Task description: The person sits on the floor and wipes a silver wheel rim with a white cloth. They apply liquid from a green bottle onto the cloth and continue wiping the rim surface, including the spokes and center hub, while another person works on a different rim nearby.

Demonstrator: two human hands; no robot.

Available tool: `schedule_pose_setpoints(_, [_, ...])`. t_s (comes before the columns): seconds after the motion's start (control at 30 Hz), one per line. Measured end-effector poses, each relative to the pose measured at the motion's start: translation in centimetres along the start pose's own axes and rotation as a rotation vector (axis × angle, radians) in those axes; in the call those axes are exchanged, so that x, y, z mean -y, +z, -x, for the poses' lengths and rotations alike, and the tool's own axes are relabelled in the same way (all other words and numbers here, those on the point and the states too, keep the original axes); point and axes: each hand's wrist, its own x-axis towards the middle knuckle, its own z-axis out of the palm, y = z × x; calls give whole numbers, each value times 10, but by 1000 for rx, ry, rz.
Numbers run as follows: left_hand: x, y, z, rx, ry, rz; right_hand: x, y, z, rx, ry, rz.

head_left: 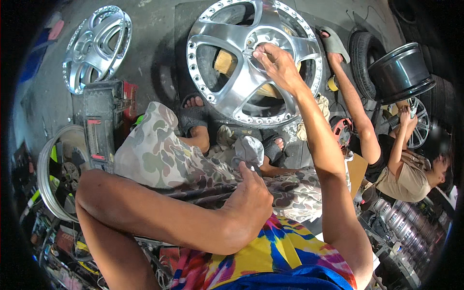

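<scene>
A polished silver multi-spoke wheel face [237, 89] with a ring of small holes round its rim lies in front of me, on top of a tyre. My right hand [278, 65] reaches over its hub, thumb and forefinger pinched at a spoke's root beside the centre. Whatever small thing is in that pinch is too small to name. My left hand [249, 195] is held close over my lap, its fingers curled, with a bunched grey cloth [250, 149] at the fingertips. Camouflage fabric [157, 150] covers my legs.
Another silver wheel face [92, 53] stands at the far left, behind a black and red toolbox [104, 123]. A bare rim [46, 179] stands at left. To the right are a tyre [365, 60], a dark wheel barrel [401, 72] and a seated co-worker [406, 179] handling another wheel.
</scene>
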Motion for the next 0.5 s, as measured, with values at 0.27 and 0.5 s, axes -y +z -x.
schedule_pose_setpoints(0.27, [3,-3,1,-2,6,-11,-4,6,-9,2,-30,50])
schedule_pose_setpoints(0.5, [2,-2,1,-14,6,-6,-16,8,-4,-11,-165,117])
